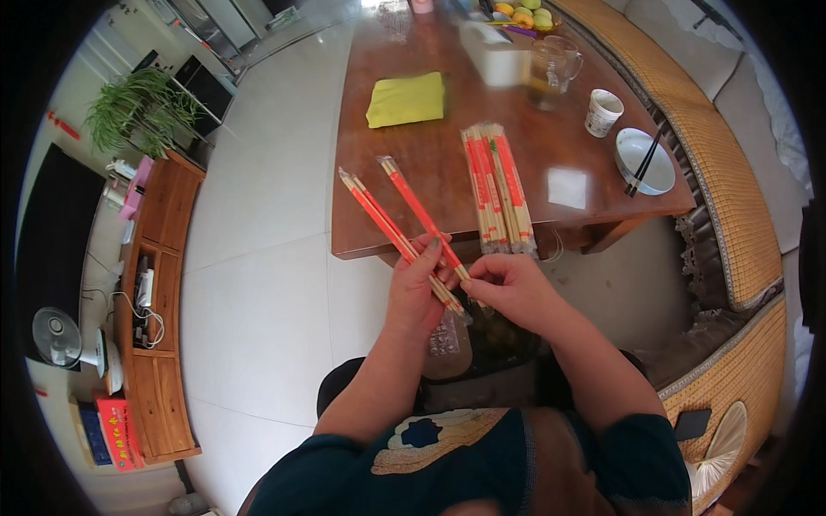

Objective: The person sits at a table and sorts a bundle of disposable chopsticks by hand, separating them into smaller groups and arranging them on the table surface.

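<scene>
My left hand [419, 284] is closed around wrapped pairs of wooden chopsticks [385, 226] with red paper bands and clear plastic sleeves. Another wrapped pair [413, 200] crosses that hand at a slant, and my right hand [510, 287] pinches its lower end between thumb and fingers. Both hands are just off the near edge of the brown wooden table [413, 155]. On the table, a row of several similar wrapped chopstick packs [497, 187] lies side by side, their lower ends at the table's edge.
A folded yellow cloth [406, 100], a white square [567, 188], a paper cup [604, 113], a glass mug [548, 71], a tissue box [497, 58] and a fruit bowl [548, 22] are on the table. Dark chopsticks rest across a white bowl [635, 151]. A woven-matted sofa [723, 129] borders the right.
</scene>
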A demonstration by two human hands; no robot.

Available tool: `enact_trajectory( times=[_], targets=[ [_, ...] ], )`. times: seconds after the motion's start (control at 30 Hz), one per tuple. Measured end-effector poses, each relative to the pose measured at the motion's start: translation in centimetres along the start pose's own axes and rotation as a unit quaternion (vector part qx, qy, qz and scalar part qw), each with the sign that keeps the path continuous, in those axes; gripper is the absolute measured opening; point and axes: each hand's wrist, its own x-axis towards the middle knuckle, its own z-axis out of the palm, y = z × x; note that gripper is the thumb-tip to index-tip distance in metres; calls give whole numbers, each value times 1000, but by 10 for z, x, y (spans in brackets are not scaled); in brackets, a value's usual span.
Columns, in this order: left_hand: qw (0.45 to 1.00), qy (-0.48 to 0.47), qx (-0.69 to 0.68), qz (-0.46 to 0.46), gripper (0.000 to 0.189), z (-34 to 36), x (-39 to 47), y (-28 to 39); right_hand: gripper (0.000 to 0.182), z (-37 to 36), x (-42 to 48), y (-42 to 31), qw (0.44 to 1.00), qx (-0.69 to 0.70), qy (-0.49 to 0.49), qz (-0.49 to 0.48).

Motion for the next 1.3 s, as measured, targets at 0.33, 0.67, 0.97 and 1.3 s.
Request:
enact_trajectory(
  times=[0.33, 0.67, 0.97, 1.3],
  targets=[
    [1000, -9, -5, 10, 17, -1, -1, 2, 13, 2, -2, -1, 999, -10, 17, -38],
    [999, -11, -33, -8, 22, -1, 1, 1, 11, -7, 1, -6, 985, 7, 159, -69],
    [998, -9, -36, -41, 25, 0, 0, -5, 16, -38, 28, 18, 946, -101, 305, -33],
    [998, -21, -34, -50, 27, -1, -2, -6, 22, -41, 39, 16, 933, -172, 316, -11]
  ],
)
